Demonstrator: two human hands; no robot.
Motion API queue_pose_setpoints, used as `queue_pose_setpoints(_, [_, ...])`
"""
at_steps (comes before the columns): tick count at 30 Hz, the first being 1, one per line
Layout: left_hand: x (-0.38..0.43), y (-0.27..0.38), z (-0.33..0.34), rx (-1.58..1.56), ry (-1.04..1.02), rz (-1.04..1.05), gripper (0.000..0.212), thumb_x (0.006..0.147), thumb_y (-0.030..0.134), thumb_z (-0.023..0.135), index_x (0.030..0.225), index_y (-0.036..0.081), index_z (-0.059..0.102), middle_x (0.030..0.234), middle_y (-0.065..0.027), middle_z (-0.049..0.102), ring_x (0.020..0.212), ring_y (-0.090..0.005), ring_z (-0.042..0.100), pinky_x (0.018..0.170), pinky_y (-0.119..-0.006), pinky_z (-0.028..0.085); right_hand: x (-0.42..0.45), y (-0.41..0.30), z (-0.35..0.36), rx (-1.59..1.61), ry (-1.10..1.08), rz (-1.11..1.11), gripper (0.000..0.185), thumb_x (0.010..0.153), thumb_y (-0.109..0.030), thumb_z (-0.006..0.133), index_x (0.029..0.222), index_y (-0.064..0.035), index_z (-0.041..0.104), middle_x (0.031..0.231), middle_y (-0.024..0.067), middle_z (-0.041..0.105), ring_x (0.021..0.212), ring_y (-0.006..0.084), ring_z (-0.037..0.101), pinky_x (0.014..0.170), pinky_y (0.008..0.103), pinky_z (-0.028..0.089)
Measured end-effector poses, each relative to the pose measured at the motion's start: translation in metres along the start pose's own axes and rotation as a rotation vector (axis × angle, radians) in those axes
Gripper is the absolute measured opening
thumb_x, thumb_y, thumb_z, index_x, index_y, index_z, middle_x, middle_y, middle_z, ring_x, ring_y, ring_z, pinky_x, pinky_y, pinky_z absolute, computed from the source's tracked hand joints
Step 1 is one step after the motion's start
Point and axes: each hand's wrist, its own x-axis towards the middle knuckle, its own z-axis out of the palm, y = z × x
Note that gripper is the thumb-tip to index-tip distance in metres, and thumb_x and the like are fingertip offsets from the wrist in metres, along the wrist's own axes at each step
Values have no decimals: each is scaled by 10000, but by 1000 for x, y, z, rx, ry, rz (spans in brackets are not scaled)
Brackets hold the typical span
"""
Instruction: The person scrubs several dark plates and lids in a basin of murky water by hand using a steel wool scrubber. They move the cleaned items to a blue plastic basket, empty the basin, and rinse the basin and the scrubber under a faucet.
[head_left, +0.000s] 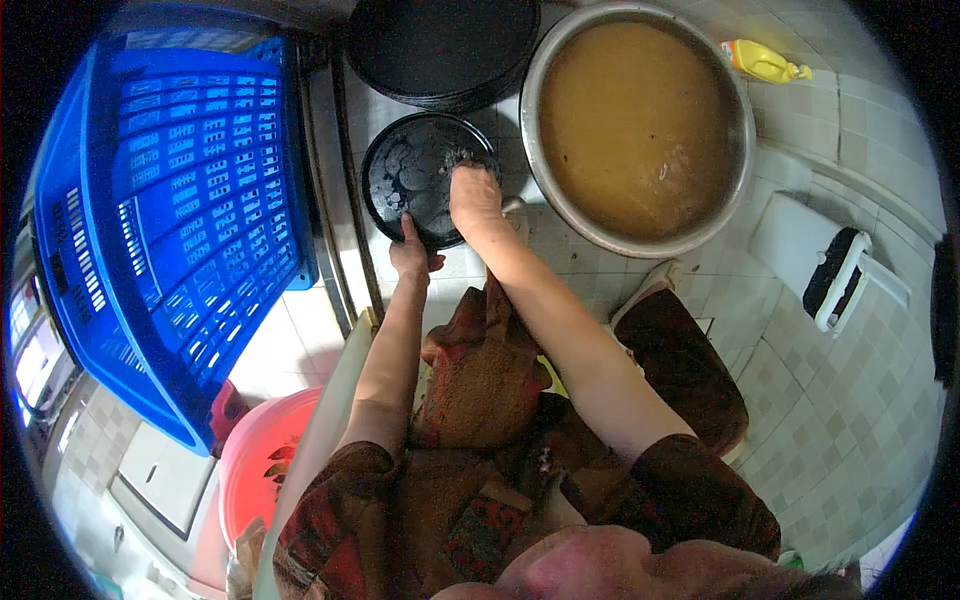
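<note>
Below me is a round black pan (401, 169) with a raised rim, its surface wet and patched with suds. My left hand (411, 252) grips its near rim, thumb over the inside face. In my right hand (477, 196) is a scouring pad (460, 156), apparently of metal wire, pressed on the right part of the pan. My fingers hide part of the pad. Right of the pan stands a large metal basin (534, 150) of cloudy brown water (637, 127). A stack of larger round black pans (442, 45) lies just beyond.
A big blue plastic crate (202, 187) stands at the left, with a pink basin (255, 442) below it. By the right wall lies a yellow bottle (765, 61). Farther down that wall, a white holder (847, 281) carries something black. Tiled floor (577, 259) surrounds my foot (660, 279).
</note>
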Motion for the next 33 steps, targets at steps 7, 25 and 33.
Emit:
queue_pose_setpoints(7, [17,-14,-9,65,-70,8,752,778,646,474,943,-87,492,599,-131,567,347,-225,529,282,-292,425,-13,47,-7,610,-113,-137,389,786,-213,615,1082,32,556,1018,206,604,976,325,572,891,374,427])
queue_pose_setpoints(25, [15,63,47,877,-12,1236,253,766,175,626,992,66,596,932,-176,595,880,-358,561,753,-424,466,23,346,-89,-71,425,187,319,768,-141,590,1030,36,547,904,226,599,856,394,571,751,425,466])
queue_pose_setpoints(33, [-39,89,78,665,-216,1121,102,729,28,599,818,18,648,820,-171,636,675,-292,629,621,-338,512,33,278,-72,-69,137,25,287,728,-20,547,1012,-30,589,841,238,596,800,403,575,723,437,468])
